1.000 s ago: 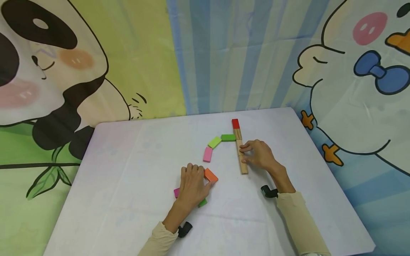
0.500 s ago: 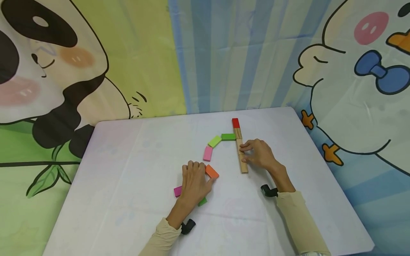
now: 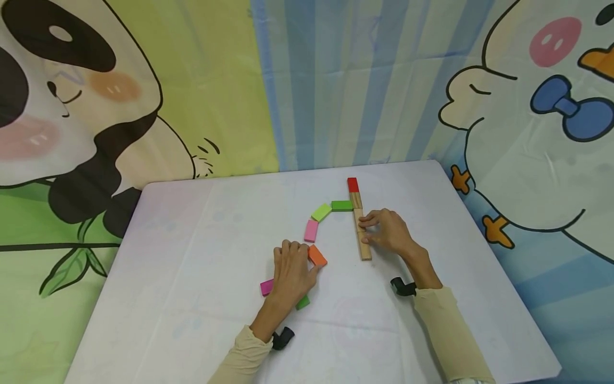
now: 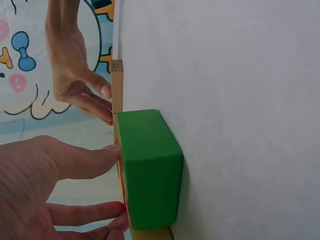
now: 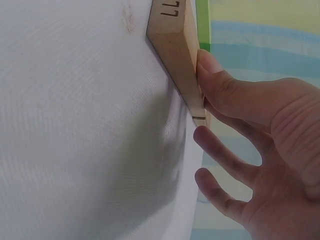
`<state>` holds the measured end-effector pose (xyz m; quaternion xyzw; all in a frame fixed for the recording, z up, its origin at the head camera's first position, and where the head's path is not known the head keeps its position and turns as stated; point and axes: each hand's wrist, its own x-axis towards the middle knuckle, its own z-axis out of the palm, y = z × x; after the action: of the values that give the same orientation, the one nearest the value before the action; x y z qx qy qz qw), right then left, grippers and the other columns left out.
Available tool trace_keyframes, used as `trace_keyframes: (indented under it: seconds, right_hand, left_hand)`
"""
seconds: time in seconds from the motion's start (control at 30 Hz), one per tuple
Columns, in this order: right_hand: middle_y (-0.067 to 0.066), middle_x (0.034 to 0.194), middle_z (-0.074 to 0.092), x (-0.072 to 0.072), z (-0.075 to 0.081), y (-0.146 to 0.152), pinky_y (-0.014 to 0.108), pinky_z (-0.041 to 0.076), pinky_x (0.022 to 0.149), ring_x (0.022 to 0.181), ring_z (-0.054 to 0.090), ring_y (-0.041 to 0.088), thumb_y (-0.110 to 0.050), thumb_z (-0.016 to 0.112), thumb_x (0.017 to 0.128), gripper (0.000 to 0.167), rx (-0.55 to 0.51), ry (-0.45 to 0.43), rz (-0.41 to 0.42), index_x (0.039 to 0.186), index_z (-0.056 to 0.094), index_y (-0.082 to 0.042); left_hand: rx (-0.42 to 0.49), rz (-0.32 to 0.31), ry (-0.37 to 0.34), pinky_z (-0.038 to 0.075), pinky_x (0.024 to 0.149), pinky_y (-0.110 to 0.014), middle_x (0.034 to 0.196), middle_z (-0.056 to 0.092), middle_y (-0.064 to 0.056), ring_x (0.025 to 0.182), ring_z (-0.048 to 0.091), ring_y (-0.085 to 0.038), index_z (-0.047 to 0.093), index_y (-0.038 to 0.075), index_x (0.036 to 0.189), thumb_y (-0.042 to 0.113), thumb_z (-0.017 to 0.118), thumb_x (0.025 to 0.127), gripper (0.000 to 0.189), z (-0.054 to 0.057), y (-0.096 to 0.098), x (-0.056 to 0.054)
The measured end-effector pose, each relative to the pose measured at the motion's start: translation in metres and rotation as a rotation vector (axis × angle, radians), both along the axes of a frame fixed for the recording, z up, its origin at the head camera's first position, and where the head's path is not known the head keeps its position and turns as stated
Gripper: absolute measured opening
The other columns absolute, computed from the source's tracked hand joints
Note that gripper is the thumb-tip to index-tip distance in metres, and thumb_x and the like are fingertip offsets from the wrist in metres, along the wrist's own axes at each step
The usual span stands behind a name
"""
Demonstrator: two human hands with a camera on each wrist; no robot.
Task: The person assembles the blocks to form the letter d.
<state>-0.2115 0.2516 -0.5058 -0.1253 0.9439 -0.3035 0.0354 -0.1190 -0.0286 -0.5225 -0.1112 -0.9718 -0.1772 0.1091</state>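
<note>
Left grip point(image 3: 291, 272): clamped on orange oblong block point(image 3: 317, 255); light pressure advised. Right grip point(image 3: 387, 230): pinching straight bare-wood block row point(image 3: 358, 226), two o'clock; steadiness advised.

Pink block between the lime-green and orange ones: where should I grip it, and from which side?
I'd pinch the pink block midway along its two long sides, coming from above. It appears to lie flat with those sides free, while its ends sit close to the lime-green block and orange block. The left hand is at the orange one, so avoid that end.
</note>
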Motion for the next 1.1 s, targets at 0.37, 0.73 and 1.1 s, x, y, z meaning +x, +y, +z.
trace_keyframes:
  seconds: [0.37, 0.73, 1.1]
  right_hand:
    - [0.01, 0.136, 0.078, 0.0, -0.0012, 0.001, 0.061, 0.046, 0.119, 0.139, 0.063, 0.042, -0.007, 0.097, 0.079, 0.047, 0.003, 0.006, -0.007, 0.123, 0.082, -0.004]
    - [0.01, 0.136, 0.078, 0.001, -0.0013, 0.0006, 0.063, 0.043, 0.12, 0.139, 0.063, 0.042, -0.007, 0.097, 0.078, 0.046, 0.011, 0.009, -0.013, 0.122, 0.082, -0.005]
    - [0.011, 0.135, 0.079, -0.0013, -0.0034, 0.0019, 0.063, 0.044, 0.12, 0.138, 0.063, 0.042, -0.007, 0.097, 0.079, 0.047, 0.018, 0.022, -0.003, 0.123, 0.082, -0.004]
  left_hand:
    - [0.011, 0.003, -0.037, 0.035, 0.083, -0.04, 0.101, 0.073, -0.011, 0.096, 0.053, -0.026, 0.079, 0.005, 0.116, 0.031, 0.096, 0.083, 0.045, 0.0035, 0.001, -0.0016]
    - [0.066, 0.006, -0.034, 0.04, 0.083, -0.041, 0.104, 0.076, -0.013, 0.096, 0.056, -0.028, 0.08, 0.004, 0.118, 0.03, 0.098, 0.082, 0.048, 0.0057, 0.0008, -0.0017]
    - [0.051, 0.008, -0.05, 0.039, 0.085, -0.041, 0.109, 0.075, -0.014, 0.101, 0.055, -0.028, 0.079, 0.002, 0.124, 0.029, 0.096, 0.085, 0.05, 0.0055, 0.0019, -0.0035]
